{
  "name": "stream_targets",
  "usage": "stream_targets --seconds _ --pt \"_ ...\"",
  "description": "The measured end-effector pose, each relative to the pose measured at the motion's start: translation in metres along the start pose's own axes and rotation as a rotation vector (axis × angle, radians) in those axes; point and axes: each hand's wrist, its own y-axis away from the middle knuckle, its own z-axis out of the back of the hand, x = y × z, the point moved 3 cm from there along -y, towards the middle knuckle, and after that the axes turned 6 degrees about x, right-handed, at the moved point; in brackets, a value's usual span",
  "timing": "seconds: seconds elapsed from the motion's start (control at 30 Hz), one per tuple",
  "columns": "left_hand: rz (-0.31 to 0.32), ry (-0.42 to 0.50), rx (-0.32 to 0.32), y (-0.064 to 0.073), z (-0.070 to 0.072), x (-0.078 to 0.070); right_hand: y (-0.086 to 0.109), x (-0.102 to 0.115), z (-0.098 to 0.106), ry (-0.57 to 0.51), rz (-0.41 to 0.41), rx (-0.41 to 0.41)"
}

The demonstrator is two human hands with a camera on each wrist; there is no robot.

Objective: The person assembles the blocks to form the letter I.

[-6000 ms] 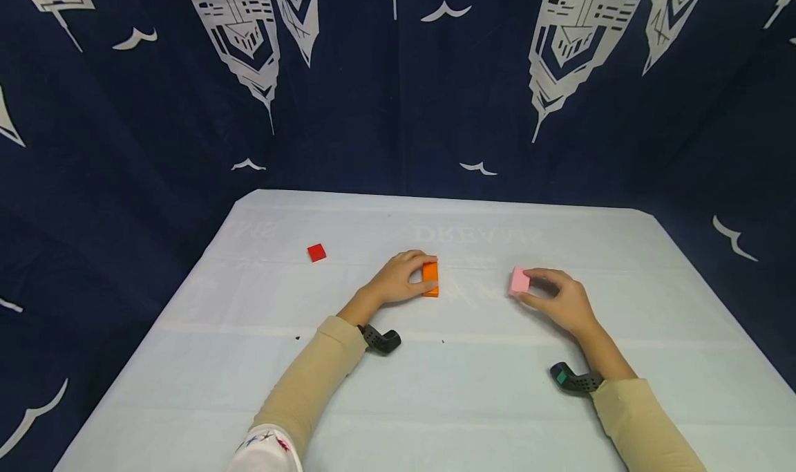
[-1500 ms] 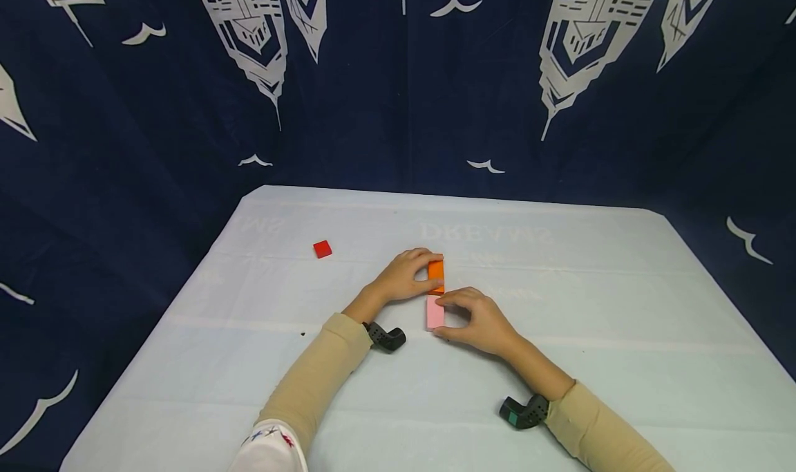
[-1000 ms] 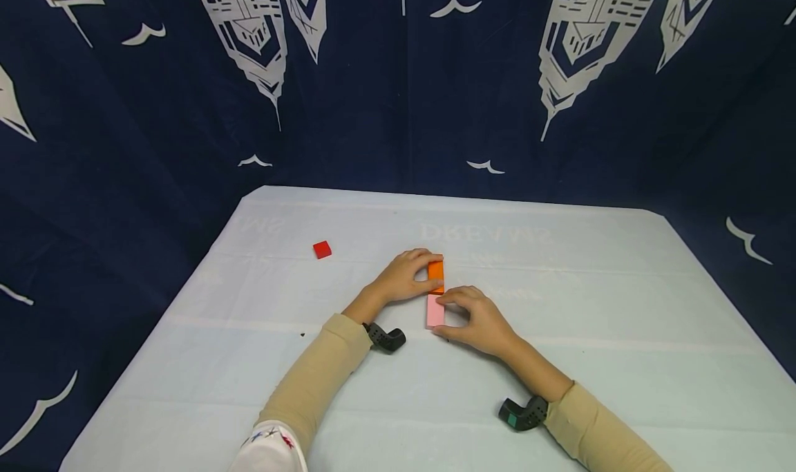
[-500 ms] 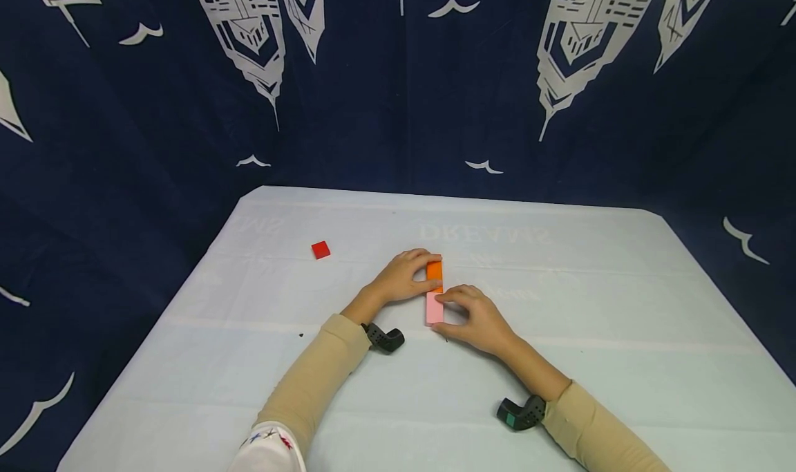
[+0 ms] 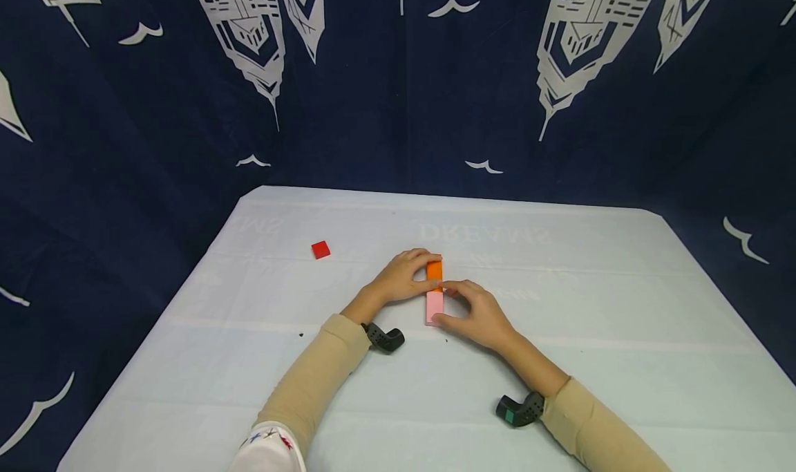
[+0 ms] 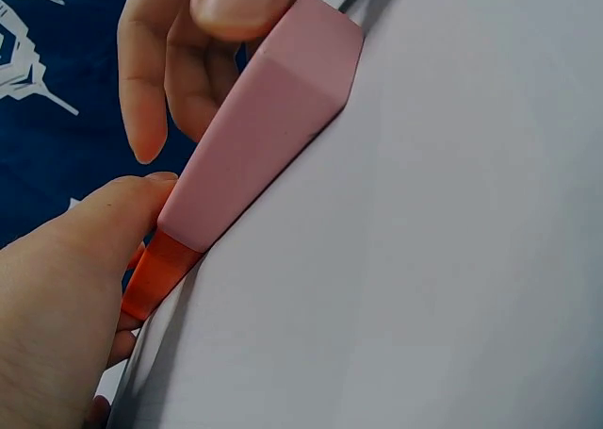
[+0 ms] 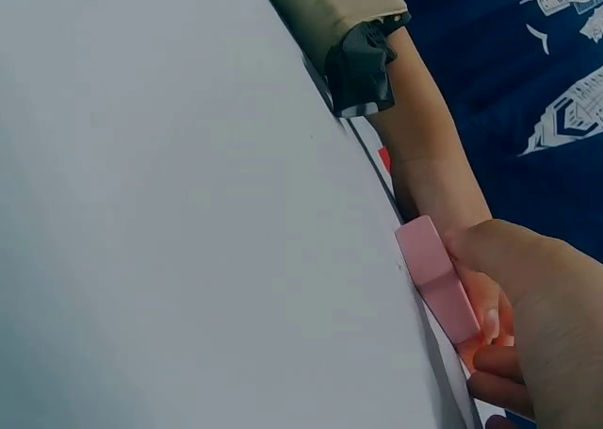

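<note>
My left hand grips an orange block on the white table, thumb at its near end and fingers at its far end. A pink block lies end to end with it on the near side; the left wrist view shows the pink block meeting the orange block. At the pink block's right side is my right hand. Its thumb rests at or just over the near end, while the index finger stands off the block, close to my left thumb. The right wrist view partly hides the orange block.
A small red block lies apart at the far left of the table. A dark blue curtain with white prints hangs behind the table. Black bands with small devices sit on both wrists.
My right hand brought the pink block from the right to the orange block's near end and pushed it close. Just now its fingers have spread off the pink block. The left hand keeps its grip.
</note>
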Motion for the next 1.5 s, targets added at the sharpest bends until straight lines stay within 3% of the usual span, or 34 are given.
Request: stream_targets --seconds 0.8,1.5 --pt "-0.028 0.027 -0.006 0.0 -0.003 0.0 -0.03 -0.022 0.001 -0.086 -0.087 0.035" --pt "-0.031 0.016 0.002 0.0 0.0 0.002 -0.035 -0.03 -0.002 -0.09 -0.042 0.043"
